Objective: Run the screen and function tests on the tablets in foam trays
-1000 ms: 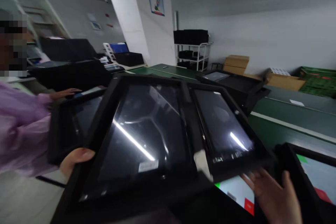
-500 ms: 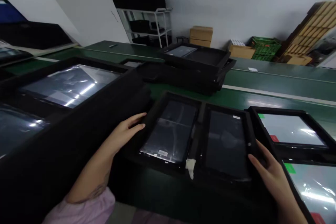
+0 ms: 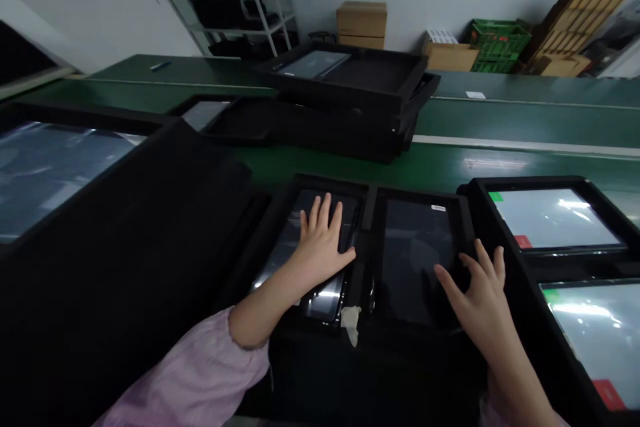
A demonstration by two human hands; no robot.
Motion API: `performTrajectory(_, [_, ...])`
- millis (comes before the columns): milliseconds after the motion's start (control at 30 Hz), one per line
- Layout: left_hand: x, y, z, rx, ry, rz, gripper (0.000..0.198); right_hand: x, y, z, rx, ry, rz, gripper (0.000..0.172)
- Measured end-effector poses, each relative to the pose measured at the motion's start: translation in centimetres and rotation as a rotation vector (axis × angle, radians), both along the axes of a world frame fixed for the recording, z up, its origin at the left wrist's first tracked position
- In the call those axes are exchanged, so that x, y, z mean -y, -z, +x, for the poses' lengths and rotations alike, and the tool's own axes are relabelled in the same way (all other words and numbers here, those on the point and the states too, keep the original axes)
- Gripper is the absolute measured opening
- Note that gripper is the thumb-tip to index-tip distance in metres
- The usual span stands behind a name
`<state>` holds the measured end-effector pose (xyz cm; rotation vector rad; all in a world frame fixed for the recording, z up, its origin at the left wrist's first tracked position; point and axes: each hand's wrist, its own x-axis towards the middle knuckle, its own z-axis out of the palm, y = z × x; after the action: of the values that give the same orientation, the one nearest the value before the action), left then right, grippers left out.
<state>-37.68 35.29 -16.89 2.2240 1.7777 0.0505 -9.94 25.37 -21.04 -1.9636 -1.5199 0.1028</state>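
Observation:
In front of me lies a black foam tray (image 3: 369, 208) with two compartments, each with a dark flat screen panel in it. My left hand (image 3: 323, 240) is over the left panel (image 3: 327, 303), fingers spread; whether it touches the surface I cannot tell. Over the right edge of the right panel (image 3: 415, 247) is my right hand (image 3: 477, 287), its fingers apart and curved. That panel bears a small white label (image 3: 439, 208) near its top. A crumpled whitish scrap (image 3: 351, 321) hangs at the tray's front, between the compartments.
At right, another black tray (image 3: 530, 187) holds bright panels with green and red tabs. Tall black foam trays (image 3: 165, 227) stand at left, with a large panel (image 3: 60, 167) on top. More stacked trays (image 3: 350, 90) sit farther back on the green bench (image 3: 500, 121).
My left hand has moved from the tray's left edge to over the left panel. My right hand has left the tray's right side and now hovers at the right panel's edge. The view has shifted.

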Motion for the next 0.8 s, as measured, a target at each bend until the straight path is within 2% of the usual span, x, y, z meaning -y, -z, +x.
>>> performTrajectory(100, [-0.3,-0.8,-0.5,-0.129,-0.037,-0.007,0.100,-0.2,-0.4,1.3,-0.095,-0.036,-0.083,0.080])
performTrajectory(167, [-1.1,-1.5,-0.2,-0.186,0.003,-0.020,0.101,-0.7,-0.5,1.8,-0.103,-0.043,-0.095,0.075])
performTrajectory(267, [-3.7,-2.2,0.8,-0.207,0.100,0.029,0.100,-1.9,0.1,1.8,-0.028,-0.017,-0.061,0.075])
performTrajectory(367, [-7.1,-1.9,1.5,-0.159,0.169,0.096,0.102,-3.5,0.9,1.3,0.057,-0.014,-0.021,0.079])
performTrajectory(500, [-10.3,-0.7,1.5,-0.107,0.185,0.105,0.097,-5.6,1.2,1.2,0.063,-0.027,0.002,0.070])
performTrajectory(633, [-11.2,0.0,0.8,-0.085,0.223,0.090,0.085,-6.9,0.9,1.5,0.064,-0.005,-0.031,0.062])
performTrajectory(800, [-11.0,-0.1,0.2,-0.045,0.279,0.071,0.081,-7.1,0.4,1.4,0.069,0.019,-0.084,0.064])
